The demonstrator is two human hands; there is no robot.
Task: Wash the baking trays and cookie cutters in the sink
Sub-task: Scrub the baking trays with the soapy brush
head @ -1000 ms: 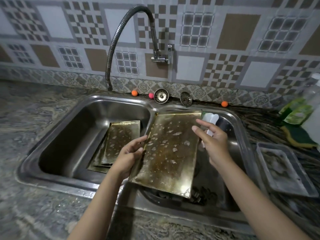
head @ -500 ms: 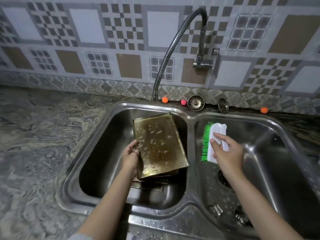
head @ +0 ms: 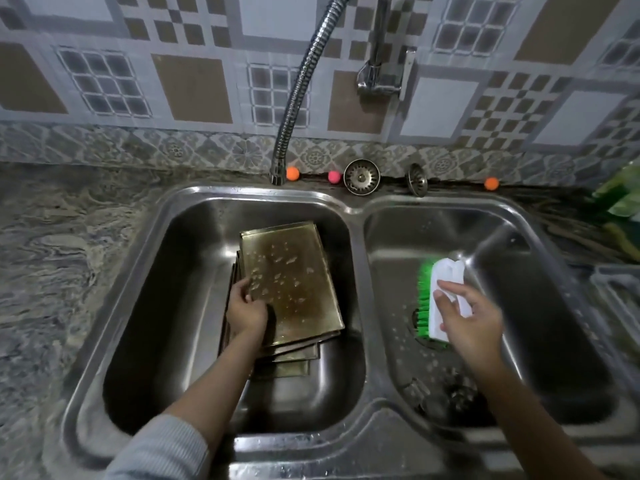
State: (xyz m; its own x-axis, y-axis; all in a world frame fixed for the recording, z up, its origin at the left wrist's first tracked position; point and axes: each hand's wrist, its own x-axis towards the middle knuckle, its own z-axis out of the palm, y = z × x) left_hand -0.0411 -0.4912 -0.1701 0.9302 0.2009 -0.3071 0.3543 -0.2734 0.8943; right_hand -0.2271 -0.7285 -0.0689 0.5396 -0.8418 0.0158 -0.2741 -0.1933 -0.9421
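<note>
The left hand [head: 246, 311] grips the top tray [head: 291, 282] at its near-left edge, fingers curled over the rim, likely to steady it on the stack in the left basin of the sink [head: 360, 209]. At least three trays lie there, edges fanned out beneath the fingers; the exact count is unclear. The right hand [head: 471, 322] holds one brush [head: 438, 296] over the right basin, fingers spread loosely across its white back, green bristles turned left of the fingertips, probably kept ready for scrubbing. Dark cutters [head: 450, 396] sit near that wrist, too blurred to count.
</note>
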